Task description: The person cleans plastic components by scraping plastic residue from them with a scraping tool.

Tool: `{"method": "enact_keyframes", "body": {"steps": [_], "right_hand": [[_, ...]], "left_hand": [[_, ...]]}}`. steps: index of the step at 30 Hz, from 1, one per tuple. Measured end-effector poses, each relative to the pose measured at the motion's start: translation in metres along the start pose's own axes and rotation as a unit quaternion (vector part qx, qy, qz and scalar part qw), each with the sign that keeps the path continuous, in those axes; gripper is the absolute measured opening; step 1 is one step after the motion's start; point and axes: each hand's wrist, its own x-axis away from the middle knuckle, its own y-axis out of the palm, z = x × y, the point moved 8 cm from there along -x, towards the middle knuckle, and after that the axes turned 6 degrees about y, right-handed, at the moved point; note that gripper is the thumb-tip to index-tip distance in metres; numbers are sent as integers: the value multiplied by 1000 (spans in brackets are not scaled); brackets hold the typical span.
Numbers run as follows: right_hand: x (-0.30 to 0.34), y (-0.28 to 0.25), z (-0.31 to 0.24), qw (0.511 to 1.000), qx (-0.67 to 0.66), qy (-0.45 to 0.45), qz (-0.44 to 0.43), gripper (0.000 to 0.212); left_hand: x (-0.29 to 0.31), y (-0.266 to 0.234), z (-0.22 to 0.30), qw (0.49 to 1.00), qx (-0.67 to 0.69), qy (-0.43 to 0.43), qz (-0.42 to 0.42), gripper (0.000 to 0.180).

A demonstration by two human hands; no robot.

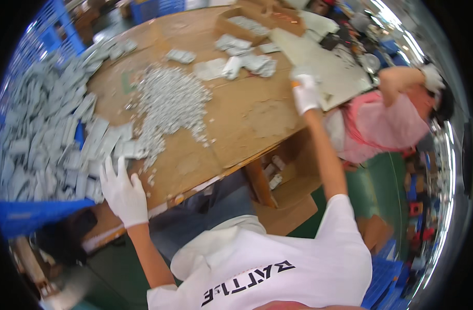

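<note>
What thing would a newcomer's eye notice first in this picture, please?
Probably the heap of small pale pieces on the brown tabletop, left of centre, then the larger grey pieces piled in a blue crate at the left. The white-gloved left hand is beside that pile; the right hand is farther right, near a co-worker in pink.

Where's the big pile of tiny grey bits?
In the head view, the pile of tiny grey bits lies on the brown table, left of centre, between the blue crate of bigger grey parts and the gloved right hand.
</note>
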Motion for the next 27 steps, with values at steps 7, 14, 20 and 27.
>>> {"method": "enact_keyframes", "body": {"steps": [7, 14, 20, 27], "right_hand": [[-59, 33, 136, 971, 238, -4, -29, 16], [13, 49, -58, 967, 182, -177, -20, 27], [56, 24, -135, 985, 9, -155, -70, 27], [134, 22, -227, 949, -206, -52, -234, 26]], "left_hand": [[3, 26, -39, 997, -55, 4, -54, 48], [3, 11, -45, 992, -114, 10, -51, 46], [13, 12, -46, 993, -113, 19, -34, 34], [-30, 2, 13, 992, -20, 107, 59, 39]]}}
